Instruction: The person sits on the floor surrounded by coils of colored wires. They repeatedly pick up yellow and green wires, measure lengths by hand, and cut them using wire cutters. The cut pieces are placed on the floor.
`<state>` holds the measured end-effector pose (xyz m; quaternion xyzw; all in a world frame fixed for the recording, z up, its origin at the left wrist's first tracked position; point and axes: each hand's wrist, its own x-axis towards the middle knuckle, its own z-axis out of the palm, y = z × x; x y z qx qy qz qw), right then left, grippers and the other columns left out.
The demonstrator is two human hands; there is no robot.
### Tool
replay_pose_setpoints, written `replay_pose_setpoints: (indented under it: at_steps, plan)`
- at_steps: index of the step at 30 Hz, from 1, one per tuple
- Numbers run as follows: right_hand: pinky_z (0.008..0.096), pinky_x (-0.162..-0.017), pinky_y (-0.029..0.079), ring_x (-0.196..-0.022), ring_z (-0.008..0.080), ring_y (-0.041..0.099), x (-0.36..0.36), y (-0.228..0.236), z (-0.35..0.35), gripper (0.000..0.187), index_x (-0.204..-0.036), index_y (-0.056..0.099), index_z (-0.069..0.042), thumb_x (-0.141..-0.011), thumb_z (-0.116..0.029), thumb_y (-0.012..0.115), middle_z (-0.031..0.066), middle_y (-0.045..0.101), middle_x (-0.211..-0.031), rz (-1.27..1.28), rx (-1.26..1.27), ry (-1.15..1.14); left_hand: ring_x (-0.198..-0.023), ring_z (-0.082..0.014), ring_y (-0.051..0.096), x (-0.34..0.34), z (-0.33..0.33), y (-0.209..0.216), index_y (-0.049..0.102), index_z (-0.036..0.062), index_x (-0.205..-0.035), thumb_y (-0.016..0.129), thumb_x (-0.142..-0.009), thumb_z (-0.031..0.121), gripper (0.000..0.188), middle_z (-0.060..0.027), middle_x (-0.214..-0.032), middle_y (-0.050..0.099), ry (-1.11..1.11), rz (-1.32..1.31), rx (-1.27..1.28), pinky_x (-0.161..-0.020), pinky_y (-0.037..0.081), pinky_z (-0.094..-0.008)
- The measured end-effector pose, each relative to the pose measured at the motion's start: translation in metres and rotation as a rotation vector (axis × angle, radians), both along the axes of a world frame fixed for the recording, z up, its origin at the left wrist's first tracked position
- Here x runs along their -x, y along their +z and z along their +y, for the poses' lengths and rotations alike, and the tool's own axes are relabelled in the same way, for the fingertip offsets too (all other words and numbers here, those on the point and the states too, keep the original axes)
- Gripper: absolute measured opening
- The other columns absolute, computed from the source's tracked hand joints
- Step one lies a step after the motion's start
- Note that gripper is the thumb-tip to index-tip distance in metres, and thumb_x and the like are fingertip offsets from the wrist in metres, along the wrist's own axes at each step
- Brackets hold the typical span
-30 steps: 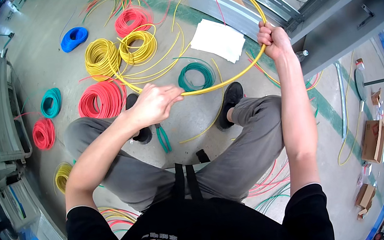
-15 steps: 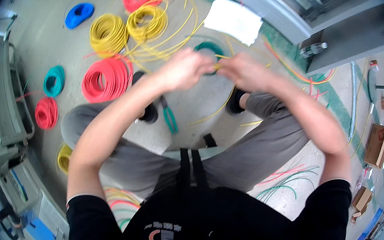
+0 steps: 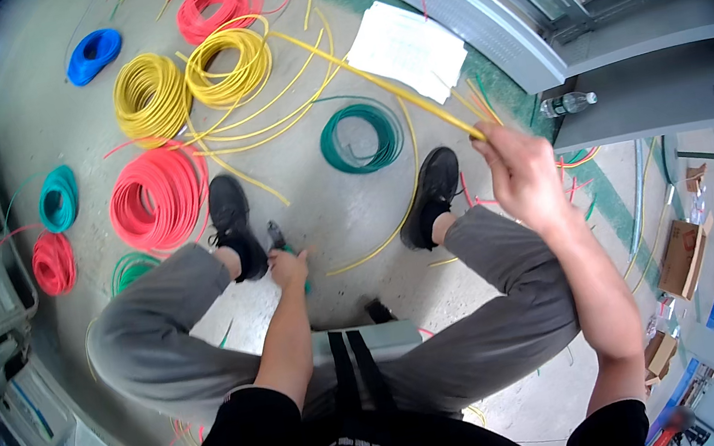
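Note:
In my raised right hand (image 3: 521, 171) is a yellow wire (image 3: 392, 89), pinched between the fingers. It runs up and to the left from there toward the yellow coils. Low between my shoes, my left hand (image 3: 290, 269) closes on the green-handled pliers (image 3: 276, 235) lying on the floor; their metal head points away from me and the hand covers much of the handles. A dark green wire coil (image 3: 360, 138) lies beyond, between the two hands. One curved yellow wire (image 3: 414, 197) rests on the floor beside my right shoe (image 3: 434, 198).
Yellow coils (image 3: 151, 95), red coils (image 3: 150, 200), a blue coil (image 3: 94, 56) and a teal coil (image 3: 58, 198) spread across the floor at left. White papers (image 3: 407, 47) lie beside a grey metal cabinet frame (image 3: 472, 4). A plastic bottle (image 3: 569, 103) and cardboard box (image 3: 688, 257) are at right.
My hands were together over the green coil with yellow wire. Now they are apart: the left has come down onto the pliers, the right has moved right and down, still with the wire.

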<state>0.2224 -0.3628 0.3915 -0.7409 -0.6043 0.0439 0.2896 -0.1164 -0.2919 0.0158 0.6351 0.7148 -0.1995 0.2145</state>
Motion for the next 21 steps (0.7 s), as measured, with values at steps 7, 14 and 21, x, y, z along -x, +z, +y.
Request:
replay_pose_setpoints:
  at_steps: [7, 14, 21]
  plan:
    - [0.0403, -0.053, 0.048, -0.061, 0.0337, 0.061, -0.012, 0.0, 0.002, 0.017, -0.097, 0.061, 0.0, -0.08, 0.003, 0.062, 0.016, 0.062, -0.075, -0.08, -0.005, -0.062, -0.064, -0.0262, 0.063, -0.021, 0.013, 0.02, 0.056, -0.0061, -0.09, 0.07, -0.077, 0.028, 0.04, -0.0137, -0.071, 0.06, 0.451, -0.623, 0.319, -0.059, 0.051, -0.0368]
    - [0.0377, -0.05, 0.046, -0.055, 0.0309, 0.06, -0.02, 0.012, -0.005, 0.016, -0.096, 0.061, 0.001, -0.08, 0.002, 0.063, 0.0155, 0.058, -0.068, -0.122, -0.06, -0.067, -0.063, -0.0164, 0.056, -0.136, 0.042, 0.234, 0.054, 0.0, -0.092, 0.057, -0.08, 0.008, 0.014, -0.006, -0.074, 0.055, 0.081, -1.384, 0.515, -0.062, 0.048, -0.0319]
    - [0.0367, -0.055, 0.048, -0.058, 0.0318, 0.061, -0.02, 0.011, -0.026, 0.015, -0.098, 0.062, 0.002, -0.082, 0.003, 0.06, 0.0179, 0.061, -0.072, -0.081, -0.001, -0.071, -0.086, -0.0162, 0.051, -0.166, 0.072, 0.281, 0.047, 0.0004, -0.117, 0.053, -0.076, 0.007, 0.042, -0.0034, -0.093, 0.054, -0.383, -1.588, 0.278, -0.082, 0.044, -0.0301]
